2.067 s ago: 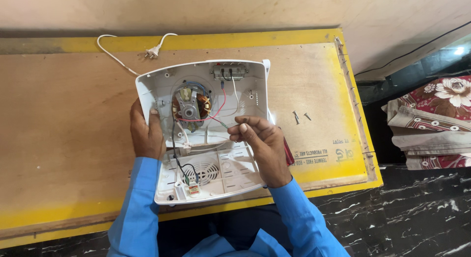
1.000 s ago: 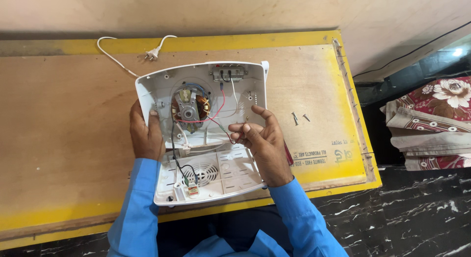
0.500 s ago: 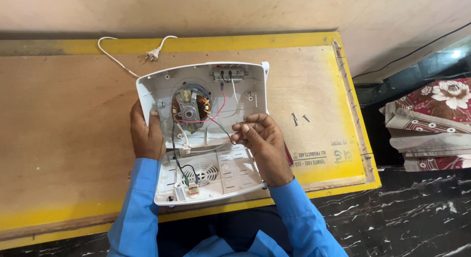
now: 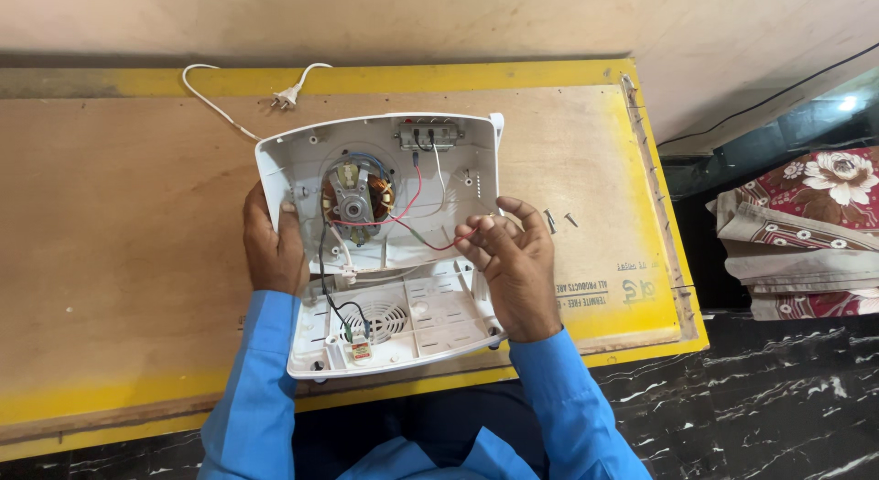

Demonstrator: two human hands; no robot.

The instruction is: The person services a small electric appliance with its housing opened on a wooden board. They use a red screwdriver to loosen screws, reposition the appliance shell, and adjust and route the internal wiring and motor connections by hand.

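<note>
Bare plywood, edged in yellow, forms the workbench seen from the head camera, set against a pale wall with dark marbled floor below. At its middle lies an opened white plastic appliance housing, its inner side up, a copper-wound motor seated in the upper half and a vented grille in the lower.

The person's left hand, in a blue sleeve, wraps the housing's left edge, fingers closed on the rim. The right hand rests at the right edge, fingers bunched together and pinching a thin red wire that runs from the motor.

The shell looks light and stiff, a thin moulding likely to flex or crack if squeezed hard; its outer rims appear the safest hold. The wiring looks soft and fragile at its joints and would probably not stand a tug.

A black wire trails down to a small component near the lower edge. The white power cord with its plug lies at the bench's far side, well apart from the hands. Folded floral fabric is stacked beyond the bench on the right. Nothing stands between the hands and the housing.
</note>
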